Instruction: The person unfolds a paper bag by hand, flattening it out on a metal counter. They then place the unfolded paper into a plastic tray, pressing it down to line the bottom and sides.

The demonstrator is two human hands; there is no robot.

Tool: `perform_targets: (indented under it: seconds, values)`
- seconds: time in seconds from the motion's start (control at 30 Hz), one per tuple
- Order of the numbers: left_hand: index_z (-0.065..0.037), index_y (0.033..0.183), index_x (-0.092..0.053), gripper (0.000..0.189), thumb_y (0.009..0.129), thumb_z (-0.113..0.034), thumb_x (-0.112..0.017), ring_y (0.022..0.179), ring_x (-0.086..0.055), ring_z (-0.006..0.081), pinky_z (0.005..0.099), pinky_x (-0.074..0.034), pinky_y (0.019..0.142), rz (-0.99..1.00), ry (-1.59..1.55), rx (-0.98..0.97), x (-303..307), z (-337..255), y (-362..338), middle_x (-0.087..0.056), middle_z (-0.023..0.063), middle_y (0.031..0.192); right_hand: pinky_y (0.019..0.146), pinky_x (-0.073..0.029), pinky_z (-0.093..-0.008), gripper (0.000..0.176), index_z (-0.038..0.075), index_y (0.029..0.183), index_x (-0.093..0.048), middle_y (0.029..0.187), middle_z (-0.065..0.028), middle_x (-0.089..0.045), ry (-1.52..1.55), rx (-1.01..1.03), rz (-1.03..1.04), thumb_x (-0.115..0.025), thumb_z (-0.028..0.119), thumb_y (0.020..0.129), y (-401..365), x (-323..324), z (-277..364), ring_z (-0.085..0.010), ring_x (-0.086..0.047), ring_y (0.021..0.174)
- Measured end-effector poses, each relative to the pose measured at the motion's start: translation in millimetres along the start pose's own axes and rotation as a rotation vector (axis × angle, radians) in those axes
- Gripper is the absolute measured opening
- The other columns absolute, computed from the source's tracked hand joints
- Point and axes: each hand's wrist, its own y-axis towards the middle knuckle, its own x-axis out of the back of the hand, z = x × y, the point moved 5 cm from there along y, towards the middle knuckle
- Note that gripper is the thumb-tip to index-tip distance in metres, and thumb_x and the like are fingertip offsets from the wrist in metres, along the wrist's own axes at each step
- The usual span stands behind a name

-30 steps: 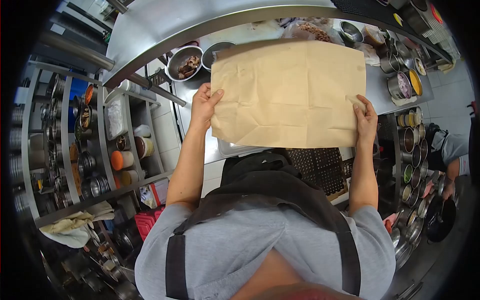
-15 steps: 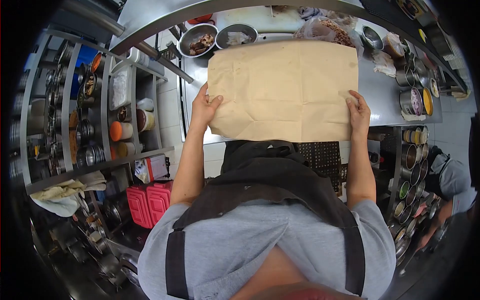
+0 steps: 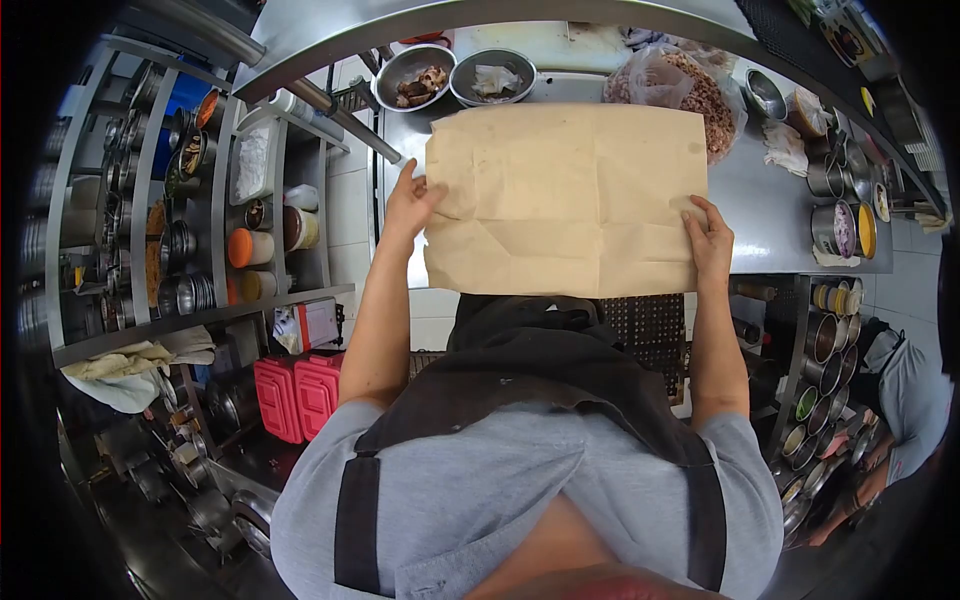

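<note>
Count: one brown paper sheet, two steel bowls at the counter's far-left corner, one plastic bag, possibly of nuts. Sheet tan, creased, spread over the counter's near edge. Left hand pinches its left edge, right hand its right. Versus 1 s ago: sheet no longer overlaps the bowls.

A pale tan is shown by the creased paper sheet, steel grey by the counter. A grey shirt is crossed by a black apron; two boxes are coloured red.
</note>
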Motion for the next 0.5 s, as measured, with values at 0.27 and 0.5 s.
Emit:
perform_targets:
  seconds: [0.27, 0.5]
  values:
    - [0.001, 0.118, -0.066, 0.055, 0.086, -0.043, -0.071, 0.099, -0.064, 0.0232, 0.0344, -0.047, 0.086, -0.011, -0.032, 0.249, 1.0, -27.9, 86.4, -0.070, 0.0147, 0.109, 0.078, -0.052, -0.0269, 0.028, 0.003, 0.117, -0.069, 0.101, -0.0112, -0.073, -0.064, 0.063, 0.000, -0.071, 0.007, 0.089, 4.7, -3.7, -6.7, -0.0129, -0.065, 0.087]
    - [0.006, 0.117, -0.065, 0.055, 0.081, -0.033, -0.079, 0.098, -0.067, 0.0266, 0.0380, -0.051, 0.086, 0.174, -0.196, 0.372, -13.0, -24.1, 98.0, -0.070, 0.0159, 0.109, 0.078, -0.053, -0.0281, 0.029, 0.003, 0.117, -0.069, 0.102, -0.0115, -0.073, -0.078, 0.067, -0.014, -0.072, 0.007, 0.089, -0.5, -4.2, 3.5, -0.0130, -0.066, 0.087]
